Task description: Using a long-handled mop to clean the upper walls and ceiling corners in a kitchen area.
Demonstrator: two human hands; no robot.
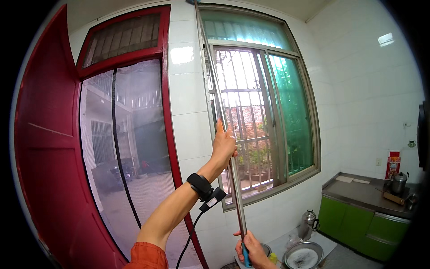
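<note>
A long metal pole [239, 198] slants up in front of the window, with a blue fitting [192, 1] at its top, cut off by the picture's upper edge. My left hand [224, 143] is wrapped around the pole at mid-length, thumb pointing up along it. Lower down, my right hand [253, 250] grips the pole near its blue handle [247, 257]. The pole's upper end is near the top left corner of the window frame [304, 80]; whether it touches the wall cannot be made out. A black wrist strap [199, 184] with a cable is on my left forearm.
An open red door [47, 141] and a mesh screen curtain [144, 188] are at left. At right stands a green cabinet [346, 218] with a kettle [399, 183] on its counter. A thermos flask [307, 223] and a metal basin [319, 247] sit low beneath the window.
</note>
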